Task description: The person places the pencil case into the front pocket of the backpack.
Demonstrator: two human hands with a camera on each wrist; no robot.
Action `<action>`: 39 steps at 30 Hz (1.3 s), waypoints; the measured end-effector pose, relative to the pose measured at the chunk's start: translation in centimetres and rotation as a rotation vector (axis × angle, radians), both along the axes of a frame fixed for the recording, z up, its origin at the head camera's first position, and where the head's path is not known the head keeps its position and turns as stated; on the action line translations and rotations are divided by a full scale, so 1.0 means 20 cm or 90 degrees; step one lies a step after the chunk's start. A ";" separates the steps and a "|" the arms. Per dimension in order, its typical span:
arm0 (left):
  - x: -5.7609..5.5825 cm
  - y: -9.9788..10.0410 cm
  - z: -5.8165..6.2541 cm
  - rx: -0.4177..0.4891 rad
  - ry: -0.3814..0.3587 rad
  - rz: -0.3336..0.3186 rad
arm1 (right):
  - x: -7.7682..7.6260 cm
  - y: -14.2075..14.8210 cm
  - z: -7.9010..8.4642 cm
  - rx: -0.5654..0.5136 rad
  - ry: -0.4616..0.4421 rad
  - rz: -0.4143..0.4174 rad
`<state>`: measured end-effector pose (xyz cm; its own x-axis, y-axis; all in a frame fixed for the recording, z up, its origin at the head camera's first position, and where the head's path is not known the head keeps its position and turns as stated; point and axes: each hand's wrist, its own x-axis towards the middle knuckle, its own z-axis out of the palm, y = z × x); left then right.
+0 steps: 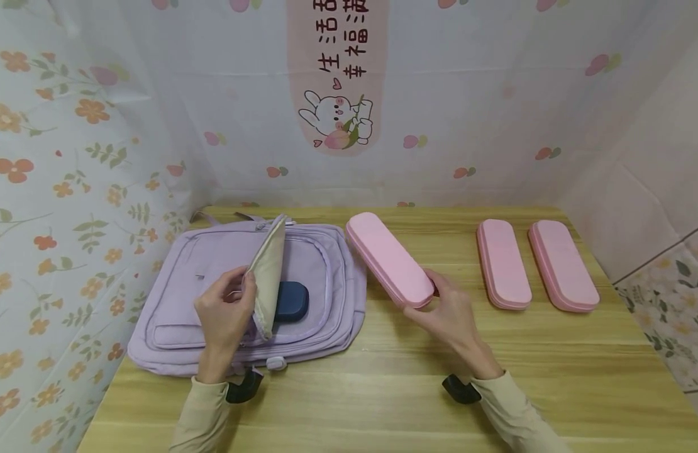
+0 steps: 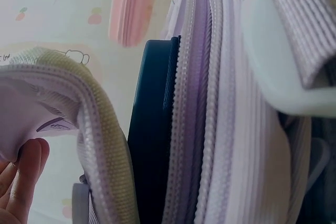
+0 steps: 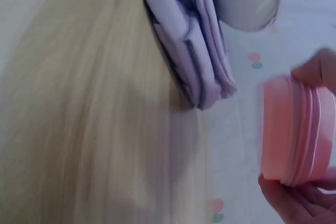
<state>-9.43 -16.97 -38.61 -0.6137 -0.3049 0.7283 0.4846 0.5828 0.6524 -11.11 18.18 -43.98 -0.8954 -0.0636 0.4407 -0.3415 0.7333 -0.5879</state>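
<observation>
A light purple backpack lies flat on the table, its front pocket unzipped. My left hand pinches the pocket flap and holds it up, cream lining showing. Inside the pocket sits a dark blue case, which the left wrist view shows beside the zip teeth. With my right hand I grip the near end of a pink pencil case, thumb and fingers on opposite sides. It is tilted, just right of the backpack. The right wrist view shows the zipped edge of this pink pencil case.
Two more pink pencil cases lie side by side on the right of the wooden table. A printed curtain hangs behind the table, and a flowered one on the left.
</observation>
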 end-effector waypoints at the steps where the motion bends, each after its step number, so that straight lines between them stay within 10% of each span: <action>1: 0.00 0.00 0.00 0.001 0.000 -0.001 | 0.00 -0.01 0.00 -0.001 -0.004 0.016; 28: 0.00 0.02 0.00 0.000 -0.008 -0.015 | -0.19 -0.22 0.01 -0.100 -0.075 0.294; 39: 0.00 0.00 -0.01 0.000 -0.009 -0.008 | -0.34 -0.32 0.04 -0.115 -0.110 0.295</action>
<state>-9.38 -17.02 -38.79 -0.6278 -0.2970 0.7195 0.4824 0.5770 0.6591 -17.89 11.76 -43.23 -0.8517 -0.4078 0.3292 -0.4930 0.4103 -0.7672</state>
